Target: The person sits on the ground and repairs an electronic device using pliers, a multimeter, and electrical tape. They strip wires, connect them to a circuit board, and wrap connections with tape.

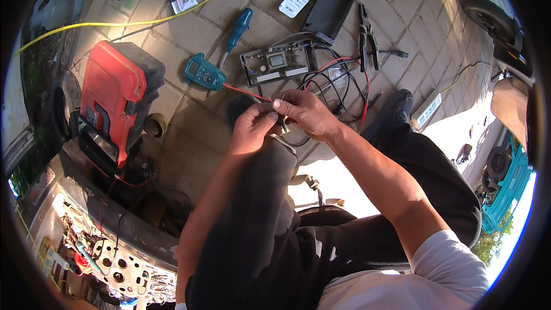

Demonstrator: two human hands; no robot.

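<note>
My left hand and my right hand meet above my knee, fingertips pinched together on a small dark cable end, mostly hidden by the fingers. A red test lead runs from a teal clamp meter to my fingertips; the fingers hide where it ends. Just beyond my hands lies an opened black electronics housing with its circuit board exposed. Its black cover sits behind it. Black cables coil beside my right hand.
A teal-handled screwdriver and black-handled pliers lie on the paving. At left stands a red and black toolbox, near a tape roll. A yellow cable crosses the far side. At right is a power strip.
</note>
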